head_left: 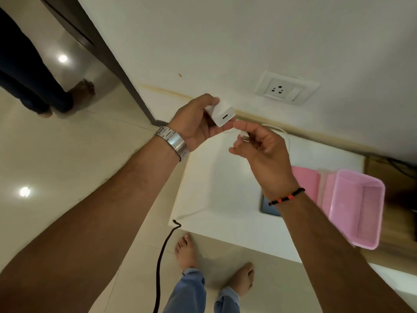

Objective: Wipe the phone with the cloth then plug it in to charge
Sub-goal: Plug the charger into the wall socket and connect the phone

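Observation:
My left hand (pixel 194 123) grips a white charger adapter (pixel 222 114), its USB port facing my right hand. My right hand (pixel 259 145) pinches the plug end of a white cable (pixel 287 137), a little apart from the port. The cable loops behind that hand over the white table (pixel 228 199). The phone (pixel 268 208) lies flat on the table, mostly hidden under my right wrist. A pink cloth (pixel 305 181) lies on the table beside the phone. A white wall socket (pixel 285 90) sits on the wall above the hands.
A pink plastic basket (pixel 358 208) stands at the table's right side. A black cord (pixel 164 249) hangs from the table's front corner to the floor by my bare feet. Another person's legs (pixel 33 86) stand at the far left near a dark door frame.

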